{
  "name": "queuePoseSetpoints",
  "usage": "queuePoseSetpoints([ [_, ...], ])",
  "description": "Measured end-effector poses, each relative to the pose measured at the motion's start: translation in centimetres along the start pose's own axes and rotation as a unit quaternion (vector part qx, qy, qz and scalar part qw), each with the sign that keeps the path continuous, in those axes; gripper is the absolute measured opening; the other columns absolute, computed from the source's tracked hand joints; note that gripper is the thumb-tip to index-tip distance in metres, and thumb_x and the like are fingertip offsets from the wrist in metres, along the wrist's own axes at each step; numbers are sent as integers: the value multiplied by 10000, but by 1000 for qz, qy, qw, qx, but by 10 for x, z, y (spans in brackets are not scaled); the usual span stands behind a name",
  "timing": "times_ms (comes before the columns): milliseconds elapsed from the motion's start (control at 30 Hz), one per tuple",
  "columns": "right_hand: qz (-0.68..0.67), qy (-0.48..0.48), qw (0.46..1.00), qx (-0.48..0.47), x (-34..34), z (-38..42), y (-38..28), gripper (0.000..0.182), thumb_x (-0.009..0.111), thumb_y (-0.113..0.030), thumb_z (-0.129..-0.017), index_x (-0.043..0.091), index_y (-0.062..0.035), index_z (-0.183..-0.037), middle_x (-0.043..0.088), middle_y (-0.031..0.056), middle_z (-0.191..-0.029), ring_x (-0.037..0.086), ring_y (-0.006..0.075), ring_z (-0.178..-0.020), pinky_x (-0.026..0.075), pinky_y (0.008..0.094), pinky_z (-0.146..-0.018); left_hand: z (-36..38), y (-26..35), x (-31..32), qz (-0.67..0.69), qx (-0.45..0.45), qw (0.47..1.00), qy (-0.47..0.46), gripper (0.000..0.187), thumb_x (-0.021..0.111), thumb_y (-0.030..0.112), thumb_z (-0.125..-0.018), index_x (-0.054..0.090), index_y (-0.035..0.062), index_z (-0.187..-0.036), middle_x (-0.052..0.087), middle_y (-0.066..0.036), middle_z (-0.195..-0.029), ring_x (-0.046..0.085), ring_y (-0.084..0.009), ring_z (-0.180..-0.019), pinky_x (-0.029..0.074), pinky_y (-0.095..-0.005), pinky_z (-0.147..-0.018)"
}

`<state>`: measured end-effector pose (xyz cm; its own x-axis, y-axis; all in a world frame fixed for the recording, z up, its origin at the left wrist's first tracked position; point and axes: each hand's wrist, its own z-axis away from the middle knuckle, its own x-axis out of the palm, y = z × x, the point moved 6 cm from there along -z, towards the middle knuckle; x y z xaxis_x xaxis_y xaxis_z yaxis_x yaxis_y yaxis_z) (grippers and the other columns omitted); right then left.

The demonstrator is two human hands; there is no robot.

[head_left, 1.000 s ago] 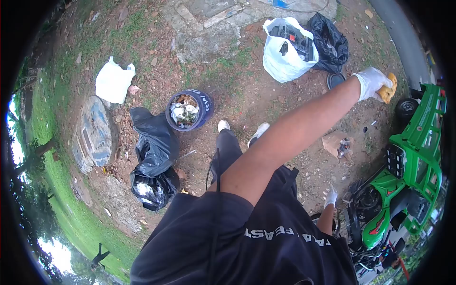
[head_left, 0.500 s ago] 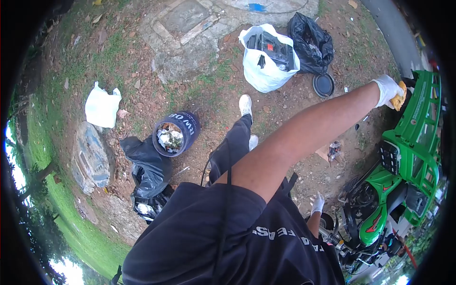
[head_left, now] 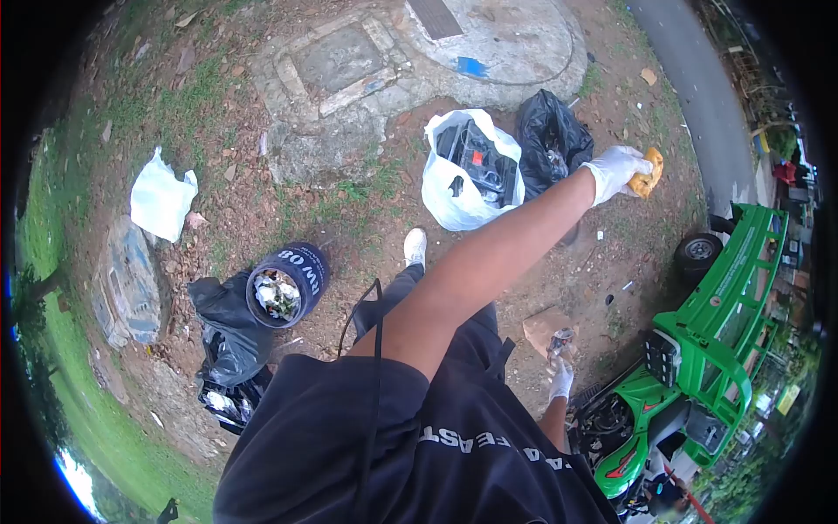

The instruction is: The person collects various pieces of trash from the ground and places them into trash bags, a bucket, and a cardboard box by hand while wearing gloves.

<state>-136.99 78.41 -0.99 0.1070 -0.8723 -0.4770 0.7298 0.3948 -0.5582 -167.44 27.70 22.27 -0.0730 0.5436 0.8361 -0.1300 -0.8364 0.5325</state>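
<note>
The left hand [head_left: 617, 172], in a pale translucent glove, is clamped on a crumpled yellow-orange item [head_left: 645, 173] at the end of an outstretched arm. That item shows against the bare ground, between the black bag [head_left: 553, 141] and the green vehicle [head_left: 707, 349]. The right hand [head_left: 561, 380], gloved likewise, has its fingers loosely apart near a piece of brown paper [head_left: 539, 330] with dark scraps on it (whether the fingertips touch the scraps, I cannot tell).

Across the dark shirt [head_left: 314, 437], white capitals run upside down; "FEAST" reads clearly, with "TAA" or similar ahead of it, partly lost in the folds. A white shoe [head_left: 415, 247] shows beyond the arm.

Further out, a dark blue bin [head_left: 307, 278] tilts in view, printed "RW 08" in bold white (a smaller line beneath is too fine to read). Whitish and brown waste shows in its mouth. Dark plastic bags [head_left: 229, 342] lie just beside it, and a white bag [head_left: 163, 196] sits further up.

Next to the black bag, an open white sack [head_left: 443, 203] holds black containers [head_left: 470, 157] with a red patch. The green vehicle's side carries small white lettering and a round emblem, both illegible.
</note>
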Motion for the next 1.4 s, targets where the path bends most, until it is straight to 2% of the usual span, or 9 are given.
queuePoseSetpoints([
  [200,-5,-71,995,-73,-10,-105,-75,191,667,-268,-919,672,-89,-985,659,29,-845,617,149,-716,461,303,-552,5,44,-27,-48,19,994,95,297,660,138,-916,595,-24,-1156,679,-166,-1079,702,-267,-918,599,-433,-737],
  [367,73,-91,970,-212,-12,-153,-203,276,668,-321,-931,650,-99,-1095,659,13,-959,620,150,-821,464,322,-671,-52,73,116,-35,83,995,-49,378,659,90,-889,550,-67,-1215,657,-189,-1118,689,-313,-973,602,-490,-764],
  [467,106,-70,939,-319,-9,-108,-282,251,624,-269,-972,670,-46,-1079,648,4,-954,562,109,-856,472,281,-782,-88,72,189,-30,127,989,-71,332,699,78,-840,611,-104,-1103,671,-233,-1034,709,-348,-876,623,-471,-653],
  [633,104,-99,942,-303,-21,-88,-288,234,623,-258,-975,671,-58,-1086,644,7,-966,556,103,-845,464,271,-746,-96,54,206,-63,131,987,-62,309,712,54,-832,629,-132,-1063,672,-253,-992,710,-378,-833,630,-475,-640],
  [733,86,-82,975,-189,-57,-133,-225,233,666,-289,-935,652,-95,-1065,648,24,-908,566,114,-685,397,249,-548,-59,49,167,-5,128,990,-53,307,693,47,-861,606,-137,-1091,671,-246,-1007,711,-365,-847,629,-479,-656],
  [967,186,-14,982,-24,-95,-131,-76,378,659,-372,-914,595,-109,-1177,672,88,-984,631,197,-701,397,310,-502,94,60,11,-2,125,992,23,369,664,79,-900,557,-86,-1212,659,-184,-1114,683,-312,-993,599,-474,-803],
  [1033,213,-55,975,-24,-87,-113,-47,442,609,-402,-936,534,-158,-1296,655,102,-1133,657,304,-946,442,501,-797,160,58,-55,30,130,991,23,380,655,98,-918,540,-63,-1242,654,-172,-1119,683,-294,-992,587,-441,-840],
  [1067,178,-42,982,-39,-68,-90,-45,405,624,-363,-935,557,-97,-1233,678,126,-1060,655,237,-749,411,314,-539,193,54,-96,29,144,987,70,391,669,122,-913,543,-53,-1240,653,-158,-1121,679,-282,-1010,578,-433,-857],
  [1400,215,-129,940,-230,94,51,-89,260,662,-279,-930,679,-70,-1084,660,-12,-961,563,84,-817,444,259,-731,639,-33,-438,182,239,858,417,467,695,183,-892,529,28,-1300,634,-130,-1227,629,-327,-1119,475,-469,-1011],
])
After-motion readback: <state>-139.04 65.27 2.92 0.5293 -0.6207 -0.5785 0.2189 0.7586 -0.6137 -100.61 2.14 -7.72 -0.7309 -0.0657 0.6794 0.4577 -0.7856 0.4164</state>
